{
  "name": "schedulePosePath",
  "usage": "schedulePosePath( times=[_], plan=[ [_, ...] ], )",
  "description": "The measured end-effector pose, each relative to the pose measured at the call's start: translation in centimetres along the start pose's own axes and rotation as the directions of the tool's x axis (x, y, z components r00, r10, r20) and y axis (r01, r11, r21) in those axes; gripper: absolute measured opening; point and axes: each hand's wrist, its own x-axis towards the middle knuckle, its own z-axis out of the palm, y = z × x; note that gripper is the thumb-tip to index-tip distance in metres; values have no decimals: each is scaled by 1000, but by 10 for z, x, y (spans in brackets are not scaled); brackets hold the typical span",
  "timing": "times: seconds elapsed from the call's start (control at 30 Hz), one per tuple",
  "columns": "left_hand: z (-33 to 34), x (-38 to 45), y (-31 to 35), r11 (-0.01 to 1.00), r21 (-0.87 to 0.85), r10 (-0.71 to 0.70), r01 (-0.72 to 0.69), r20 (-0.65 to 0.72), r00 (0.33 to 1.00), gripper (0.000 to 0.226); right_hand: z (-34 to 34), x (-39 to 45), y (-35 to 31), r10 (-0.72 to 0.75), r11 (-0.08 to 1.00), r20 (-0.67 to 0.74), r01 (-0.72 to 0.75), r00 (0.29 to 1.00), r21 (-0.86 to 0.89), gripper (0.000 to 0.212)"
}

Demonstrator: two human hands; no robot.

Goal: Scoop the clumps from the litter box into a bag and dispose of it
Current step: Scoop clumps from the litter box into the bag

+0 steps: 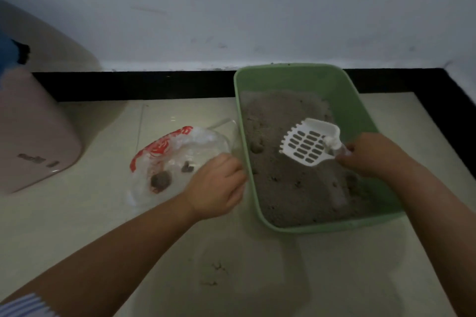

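Down on the floor (77,226), we saw this:
Box: the green box (360,100) sat on the floor against the dark strip by the wall (231,8), filled with grey litter (296,188).
Scoop: our right hand (371,154) held the white slotted scoop (307,144) by its handle, fingers curled round it, the blade tilted just above the litter.
Bag: the clear bag (164,157) with red print lay on the floor just left of the box, and our left hand (219,185) pinched its rim, holding the mouth up.
Clumps: two dark clumps (161,180) lay inside the bag.
Bin: a pink bin (33,136) stood at far left, well apart.
Spill: a few litter crumbs (213,273) lay on the floor near us.
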Motion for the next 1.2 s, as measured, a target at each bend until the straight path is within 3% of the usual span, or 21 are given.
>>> schedulePosePath(
  times=[0.07,0.17,0.33,0.53,0.67,0.87,0.97,1.07,1.2],
  plan=[
    [16,6,16,995,-20,100,-99,19,995,21,13,-3,13,-21,999,91,24,996,-41,46],
    [31,8,23,990,-50,136,-135,20,990,16,38,-1,22,-50,999,158,49,986,11,37],
    [38,11,20,983,-47,177,-176,37,983,13,70,9,10,-98,988,139,79,985,131,49],
    [50,11,24,987,-48,155,-153,39,987,18,98,24,-2,-150,937,188,79,971,339,41],
    [54,11,23,983,-49,178,-177,18,984,9,97,33,-1,-177,906,211,76,961,416,31],
    [53,12,24,985,-59,161,-160,20,987,11,120,40,-25,-116,862,112,44,987,506,28],
    [53,12,24,986,-54,159,-158,22,987,15,120,43,-36,-76,823,121,-7,990,568,39],
    [53,10,24,987,-60,153,-152,19,988,32,118,48,-43,-51,767,81,-13,995,642,31],
    [53,10,25,989,-54,141,-140,8,990,33,117,50,-41,20,688,-33,10,999,725,27]
  ],
)
